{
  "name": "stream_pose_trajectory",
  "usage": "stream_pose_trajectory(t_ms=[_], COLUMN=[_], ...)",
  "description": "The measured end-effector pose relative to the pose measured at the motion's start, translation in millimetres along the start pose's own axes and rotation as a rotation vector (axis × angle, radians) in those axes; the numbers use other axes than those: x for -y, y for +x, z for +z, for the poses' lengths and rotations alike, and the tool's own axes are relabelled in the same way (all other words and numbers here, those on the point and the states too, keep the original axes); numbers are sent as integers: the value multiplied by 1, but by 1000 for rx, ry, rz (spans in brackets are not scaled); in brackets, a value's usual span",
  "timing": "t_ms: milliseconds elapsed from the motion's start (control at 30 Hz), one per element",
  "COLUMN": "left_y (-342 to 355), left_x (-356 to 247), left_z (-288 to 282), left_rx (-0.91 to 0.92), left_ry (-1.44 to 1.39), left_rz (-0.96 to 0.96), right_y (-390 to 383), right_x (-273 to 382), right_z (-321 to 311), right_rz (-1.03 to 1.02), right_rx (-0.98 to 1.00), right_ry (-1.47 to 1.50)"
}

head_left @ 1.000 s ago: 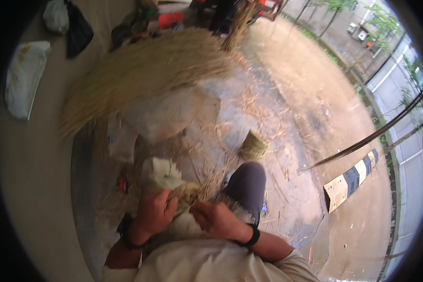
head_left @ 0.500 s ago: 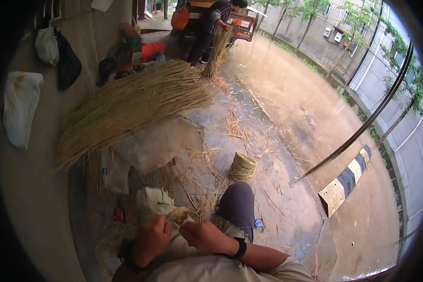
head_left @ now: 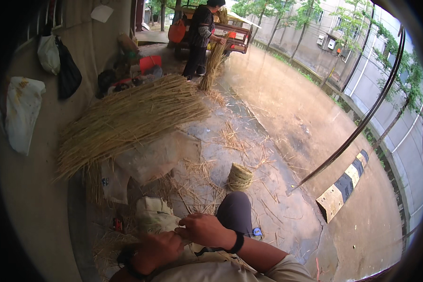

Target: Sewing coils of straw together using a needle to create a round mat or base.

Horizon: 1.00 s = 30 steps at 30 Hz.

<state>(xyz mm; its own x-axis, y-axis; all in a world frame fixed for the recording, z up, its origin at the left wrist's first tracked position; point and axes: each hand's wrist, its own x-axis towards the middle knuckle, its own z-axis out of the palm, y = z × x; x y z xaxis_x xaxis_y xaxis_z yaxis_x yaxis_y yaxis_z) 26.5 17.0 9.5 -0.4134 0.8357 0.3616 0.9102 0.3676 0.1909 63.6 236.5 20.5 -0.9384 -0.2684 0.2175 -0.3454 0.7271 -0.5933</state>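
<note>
My left hand (head_left: pixel 157 251) and my right hand (head_left: pixel 204 229) meet close together in front of my chest, fingers closed on a small bunch of straw strands (head_left: pixel 181 231) that is mostly hidden by them. Just beyond my left hand lies a pale cloth bag (head_left: pixel 152 214). My knee in dark trousers (head_left: pixel 235 211) is to the right of my hands. A small coil of woven straw rope (head_left: pixel 239 176) stands on the ground past the knee. A big pile of long straw (head_left: pixel 127 122) lies further out to the left.
A person (head_left: pixel 201 35) in dark clothes stands far off holding a straw bundle (head_left: pixel 212 66) beside a cart. Bags hang on the left wall (head_left: pixel 51 56). A black-and-yellow kerb ramp (head_left: pixel 345 185) lies to the right on wet concrete. Loose straw litters the ground (head_left: pixel 230 138).
The view has tilted upward, showing more of the yard and the distant person. My hands stay together on the straw, now lower in the picture.
</note>
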Motion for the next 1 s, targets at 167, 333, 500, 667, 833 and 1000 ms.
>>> stream_pose_trajectory(t_ms=[167,333,500,667,833,1000], left_y=[-1,-3,-11,-26,-78,-153], left_x=[-1,-4,3,46,112,177], left_z=[4,3,16,-21,-60,-76], left_rx=[-1,-50,-21,180,166,78], left_ry=[-50,-129,-115,196,98,212], left_rz=[62,103,54,104,-632,-793], right_y=[8,17,-6,-46,-119,-225], right_x=[-18,-8,-3,10,-56,-156], right_z=[13,-12,8,-71,-96,-175], right_rz=[88,398,216,330,119,656], right_rx=[89,78,-138,17,-16,-464], right_ry=[208,389,1181,1131,-432,-717])
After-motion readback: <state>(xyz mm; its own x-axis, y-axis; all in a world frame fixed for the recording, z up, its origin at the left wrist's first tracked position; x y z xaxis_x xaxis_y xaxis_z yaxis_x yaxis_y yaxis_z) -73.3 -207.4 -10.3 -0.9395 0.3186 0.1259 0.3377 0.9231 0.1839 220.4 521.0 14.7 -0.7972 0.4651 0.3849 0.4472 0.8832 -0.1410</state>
